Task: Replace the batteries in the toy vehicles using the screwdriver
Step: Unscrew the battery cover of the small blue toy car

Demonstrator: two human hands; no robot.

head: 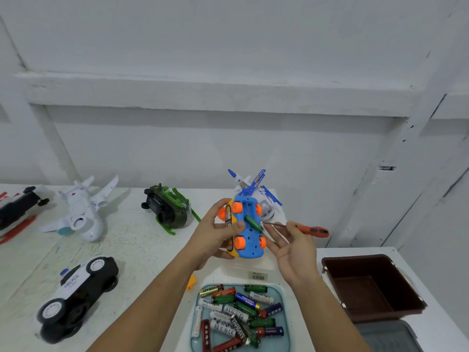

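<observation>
At the far left of the white table (142,250) lie a black-and-white toy vehicle with red parts (22,207), cut off by the frame edge, a white plastic toy aeroplane (81,212) and, nearer the camera, a black-and-white toy police car (76,295) tipped on its side. A green-and-black toy helicopter (167,209) rests inverted. Whether these four have been serviced cannot be told. A small yellow plastic piece (191,282) lies on the table, possibly a removed cover. The left hand (215,232) grips the blue-and-yellow toy car with orange wheels (247,229) clear of the table, underside up, thumb on the base. Its battery bay stands uncovered, so the screw step on this unit appears done. A green cylindrical battery (252,222) sits obliquely in the bay; whether it is entering or leaving cannot be told. A white-and-blue toy aircraft (256,191) stands behind. The right hand (291,250), fingers extended toward the car, holds the slim metal screwdriver with orange-red handle (312,231), tip near the car's side. Below, a translucent pale-blue tray (284,311) holds mixed loose batteries (238,313). At the right are a brown plastic bin (373,288) and a grey lid (388,336). Remaining on this unit: seat the cells and refit the cover.
</observation>
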